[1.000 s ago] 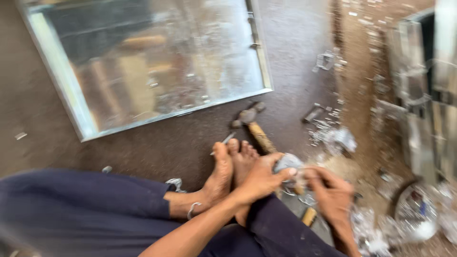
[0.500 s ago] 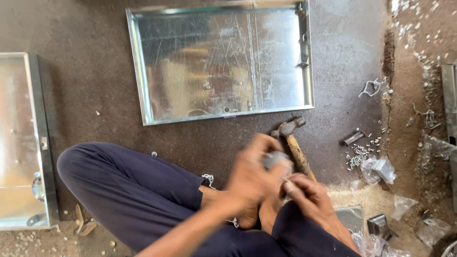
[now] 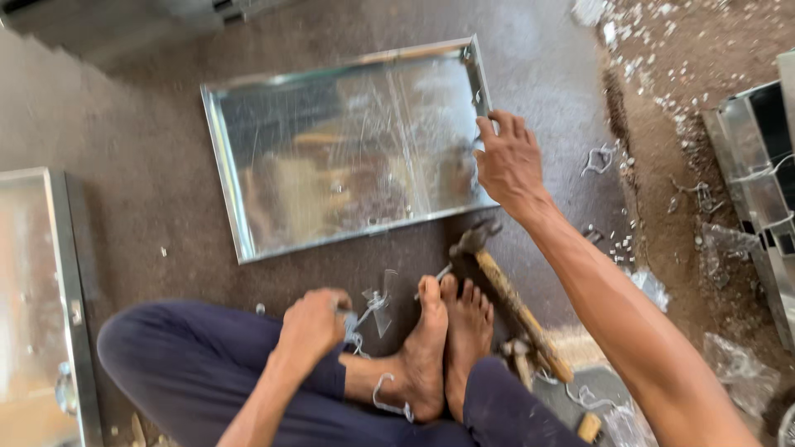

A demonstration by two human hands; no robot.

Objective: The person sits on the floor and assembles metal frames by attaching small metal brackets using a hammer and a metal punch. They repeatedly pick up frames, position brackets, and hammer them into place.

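The right hand (image 3: 507, 162), fingers spread apart, is stretched to the right edge of the shallow sheet-metal tray (image 3: 273, 149) at upper centre. The left hand (image 3: 313, 324) is clenched on a small metal piece (image 3: 354, 321) near the feet. A hammer (image 3: 505, 290) is left lying just below the tray.

Floor: dark brown matted covering (image 3: 124, 141), dusty, spread under and ahead of both hands. Bare reddish-brown earth strip (image 3: 671, 165), right of the right hand, strewn with small pale metal scraps (image 3: 621, 244) and crumpled clear plastic wrap (image 3: 733, 364). Grey shiny sheet-metal channel sections (image 3: 762, 165) stacked at the far right edge. Light: soft daylight, reflections mirrored in the metal surfaces.
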